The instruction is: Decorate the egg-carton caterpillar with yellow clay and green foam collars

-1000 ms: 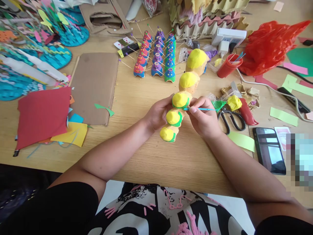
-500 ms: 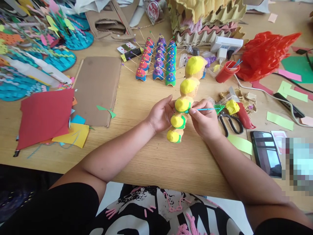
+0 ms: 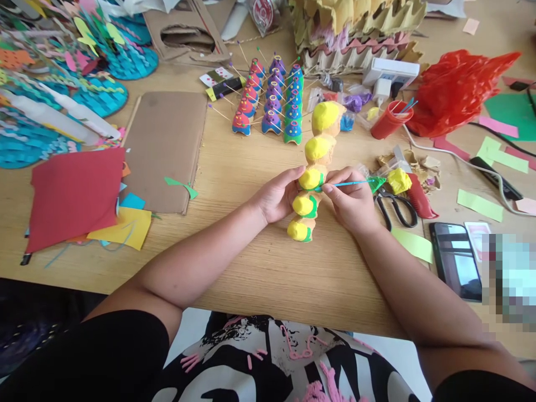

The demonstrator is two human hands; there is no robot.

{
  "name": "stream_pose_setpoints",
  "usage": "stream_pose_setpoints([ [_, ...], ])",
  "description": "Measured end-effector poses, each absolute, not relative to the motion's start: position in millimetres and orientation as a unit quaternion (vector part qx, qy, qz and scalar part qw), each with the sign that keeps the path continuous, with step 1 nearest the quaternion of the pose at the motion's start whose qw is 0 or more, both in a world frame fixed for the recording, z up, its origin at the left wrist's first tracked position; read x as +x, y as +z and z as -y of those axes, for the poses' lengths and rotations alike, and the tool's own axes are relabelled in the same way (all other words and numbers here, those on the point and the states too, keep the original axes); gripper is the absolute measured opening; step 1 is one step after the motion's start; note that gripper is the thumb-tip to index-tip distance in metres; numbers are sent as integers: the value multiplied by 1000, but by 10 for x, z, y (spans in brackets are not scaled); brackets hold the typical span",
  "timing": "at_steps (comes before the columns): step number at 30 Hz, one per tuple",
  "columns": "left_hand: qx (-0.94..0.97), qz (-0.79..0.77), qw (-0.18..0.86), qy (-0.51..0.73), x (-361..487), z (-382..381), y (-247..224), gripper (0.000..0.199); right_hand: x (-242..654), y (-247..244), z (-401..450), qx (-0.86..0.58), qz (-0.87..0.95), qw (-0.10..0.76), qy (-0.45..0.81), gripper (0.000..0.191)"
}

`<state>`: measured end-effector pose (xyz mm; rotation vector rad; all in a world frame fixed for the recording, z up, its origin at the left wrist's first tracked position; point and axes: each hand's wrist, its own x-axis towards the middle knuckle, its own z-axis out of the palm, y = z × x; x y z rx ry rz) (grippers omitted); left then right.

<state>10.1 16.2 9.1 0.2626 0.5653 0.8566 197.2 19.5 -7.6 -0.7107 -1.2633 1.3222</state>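
A bumpy strip of egg carton (image 3: 317,149) stands out in front of me, its several domes covered in yellow, with green along the sides of the lower ones. My left hand (image 3: 280,196) holds it by its left side near the middle, fingers partly behind it. Between the thumb and fingers of my right hand (image 3: 350,200) is a thin blue stick (image 3: 345,183), whose tip touches the green edge of the middle dome. Beyond the strip stand three finished-looking rows of painted domes, red (image 3: 247,103), purple (image 3: 273,103) and green (image 3: 293,106), with pins stuck in them.
Brown cardboard (image 3: 165,151) and red sheets (image 3: 77,195) lie at left. Black-handled scissors (image 3: 396,209), yellow clay (image 3: 399,181), a red cup (image 3: 389,124) and a phone (image 3: 455,261) are at right. Egg trays (image 3: 355,33) are stacked at the back.
The top of the strip has tilted slightly to the left. My right hand and the blue stick have shifted a little, and the stick still touches the middle dome.
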Motion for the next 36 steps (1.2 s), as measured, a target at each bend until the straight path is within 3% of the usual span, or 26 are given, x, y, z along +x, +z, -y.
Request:
stream_pose_setpoints([
  [9,110,-267,864,412,95,-170,79,31,1990,-5,-191,-327,586,540,508,30],
  [25,134,-270,857,418,117,-147,115,38,1998,-133,-175,-304,539,543,567,23],
  [36,153,-269,855,417,105,-167,78,29,1974,-65,-151,-317,568,550,523,25],
])
